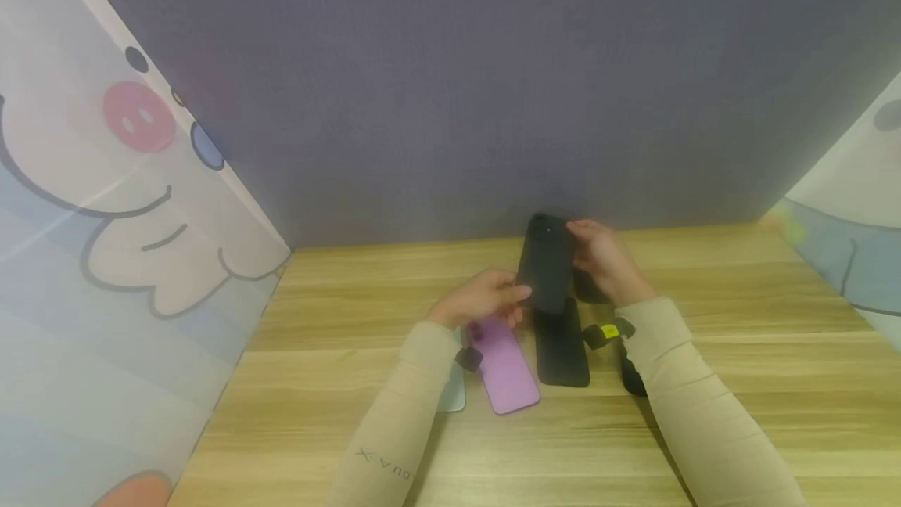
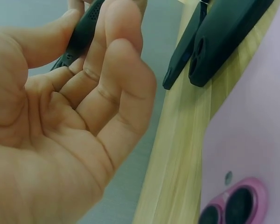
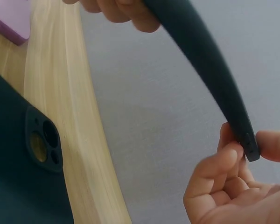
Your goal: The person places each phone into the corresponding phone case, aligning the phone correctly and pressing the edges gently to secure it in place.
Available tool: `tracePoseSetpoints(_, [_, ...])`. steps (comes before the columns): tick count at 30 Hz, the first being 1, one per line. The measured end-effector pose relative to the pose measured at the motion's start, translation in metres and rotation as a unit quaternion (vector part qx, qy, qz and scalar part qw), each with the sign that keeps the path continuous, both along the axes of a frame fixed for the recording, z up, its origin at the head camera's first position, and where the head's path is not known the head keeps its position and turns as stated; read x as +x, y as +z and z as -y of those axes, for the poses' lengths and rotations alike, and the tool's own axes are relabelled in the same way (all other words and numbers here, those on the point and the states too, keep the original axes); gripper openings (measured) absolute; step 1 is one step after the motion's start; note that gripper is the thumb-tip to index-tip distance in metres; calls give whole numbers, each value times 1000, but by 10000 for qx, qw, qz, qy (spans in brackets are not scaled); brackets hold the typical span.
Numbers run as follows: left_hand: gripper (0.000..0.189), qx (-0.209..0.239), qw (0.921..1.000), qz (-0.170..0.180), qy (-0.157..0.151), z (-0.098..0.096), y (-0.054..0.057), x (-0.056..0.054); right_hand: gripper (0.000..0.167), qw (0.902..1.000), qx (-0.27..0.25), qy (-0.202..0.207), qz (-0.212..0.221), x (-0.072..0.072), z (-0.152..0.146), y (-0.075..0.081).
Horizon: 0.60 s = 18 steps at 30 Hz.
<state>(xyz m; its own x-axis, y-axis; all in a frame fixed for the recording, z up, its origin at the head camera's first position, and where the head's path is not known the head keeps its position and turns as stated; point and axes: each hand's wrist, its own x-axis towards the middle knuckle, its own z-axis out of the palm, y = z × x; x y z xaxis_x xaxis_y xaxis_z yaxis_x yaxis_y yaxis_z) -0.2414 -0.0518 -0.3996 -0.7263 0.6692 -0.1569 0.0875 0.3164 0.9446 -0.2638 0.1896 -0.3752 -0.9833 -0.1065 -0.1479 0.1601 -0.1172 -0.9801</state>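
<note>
- Black phone-shaped piece (image 1: 546,264), raised beyond and to the right of the lilac phone (image 1: 509,374); phone or bare case, I can't tell from my end
- Left hand (image 1: 489,296), just beyond the lilac phone: I see thumb and fingers pinching the piece at its lower left corner, remaining fingers loosely curled
- Right hand (image 1: 607,258), farther off, beyond and right of the lilac phone: thumb and fingertips pinch the piece's upper right edge, gap between them no wider than that thin edge
- Piece is tilted, camera end up and away; I get it nearly edge-on in the right wrist view
- Second black piece (image 1: 561,350) flat on the table, just right of the lilac phone, its top end behind the raised one
- Pale phone-like slab (image 1: 454,393) just left of the lilac phone, partly covered by the left sleeve (image 1: 394,413)
- Two more dark items right of the lilac phone: one (image 1: 590,289) behind the right hand, one (image 1: 632,374) under the right sleeve (image 1: 711,405); mostly hidden, can't identify
- Wood-grain table (image 1: 338,382) under the lilac phone, grey panel (image 1: 493,100) beyond it
</note>
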Motion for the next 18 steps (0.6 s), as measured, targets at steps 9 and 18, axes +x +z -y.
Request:
tracePoseSetpoints(9, [23, 252, 9989, 101, 384, -2, -1, -1, 15, 9990, 323, 288, -139, 0, 1, -2])
tracePoseSetpoints(18, [25, 332, 9958, 60, 850, -3, 0, 0, 59, 9777, 1914, 760, -417, 1, 8, -4])
